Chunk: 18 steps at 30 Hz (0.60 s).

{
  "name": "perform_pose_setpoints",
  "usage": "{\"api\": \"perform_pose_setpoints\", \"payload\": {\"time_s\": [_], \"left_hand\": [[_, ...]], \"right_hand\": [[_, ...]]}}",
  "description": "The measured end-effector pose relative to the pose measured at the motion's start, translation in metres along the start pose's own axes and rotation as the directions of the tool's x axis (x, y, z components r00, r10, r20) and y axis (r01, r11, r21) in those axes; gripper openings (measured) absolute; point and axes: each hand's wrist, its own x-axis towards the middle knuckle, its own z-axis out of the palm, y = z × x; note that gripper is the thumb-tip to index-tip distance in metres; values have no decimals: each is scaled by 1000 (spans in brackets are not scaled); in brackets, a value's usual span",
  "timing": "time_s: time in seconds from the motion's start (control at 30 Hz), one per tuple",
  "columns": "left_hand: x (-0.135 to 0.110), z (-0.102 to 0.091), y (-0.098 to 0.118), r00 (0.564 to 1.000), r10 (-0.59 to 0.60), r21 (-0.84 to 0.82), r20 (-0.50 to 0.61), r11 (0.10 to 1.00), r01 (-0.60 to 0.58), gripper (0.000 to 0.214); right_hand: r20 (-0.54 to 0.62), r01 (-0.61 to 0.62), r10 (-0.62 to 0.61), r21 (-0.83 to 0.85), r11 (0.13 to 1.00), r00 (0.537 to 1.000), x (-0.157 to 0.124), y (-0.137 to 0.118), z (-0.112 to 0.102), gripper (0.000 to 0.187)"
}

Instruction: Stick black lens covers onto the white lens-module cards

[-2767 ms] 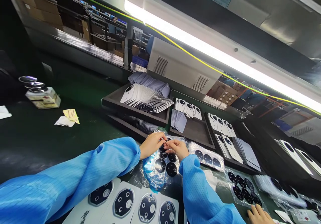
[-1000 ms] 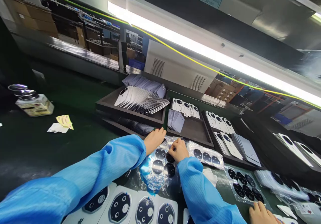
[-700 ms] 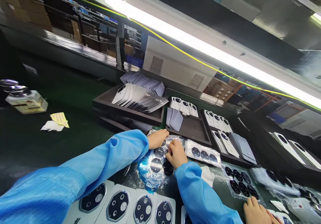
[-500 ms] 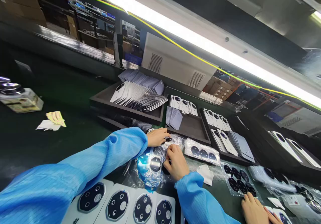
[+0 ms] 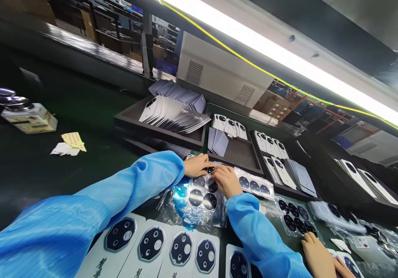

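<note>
My left hand (image 5: 195, 165) and my right hand (image 5: 227, 180) meet over a clear plastic sheet (image 5: 199, 195) of round black camera-lens discs on the green bench. Both hands have their fingers curled onto the far end of the sheet, pinching at a black disc (image 5: 210, 169) between them. Both my arms are in blue sleeves. Near my body lies a row of white phone back covers (image 5: 174, 249) with black camera rings.
Dark trays (image 5: 161, 130) behind hold stacks of white and lilac back covers. More disc sheets (image 5: 255, 186) lie to the right. Another person's hand (image 5: 320, 257) rests at the lower right. A labelled bottle (image 5: 29, 118) and paper scraps (image 5: 70, 144) sit at the left.
My right hand slid down the sheet toward me, then came back up to meet my left hand at the far end. The view tilted down a little.
</note>
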Motion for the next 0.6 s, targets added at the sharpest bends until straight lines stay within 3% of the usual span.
{"api": "perform_pose_setpoints", "payload": {"time_s": [0.13,0.3,0.43,0.6], "left_hand": [[0,3,-3,999,27,19,26,999,-28,50],[2,9,-12,994,87,26,70,996,-89,72],[3,12,-17,988,117,25,99,992,-120,85],[3,13,-17,988,117,38,103,992,-121,87]], "right_hand": [[33,7,-6,-47,999,999,-29,-21,-11,24],[30,-81,83,-86,993,996,-79,-71,-22,27],[-51,-196,194,-33,980,980,-124,-99,-33,27],[-191,-141,150,61,988,970,-166,-112,-39,33]]}}
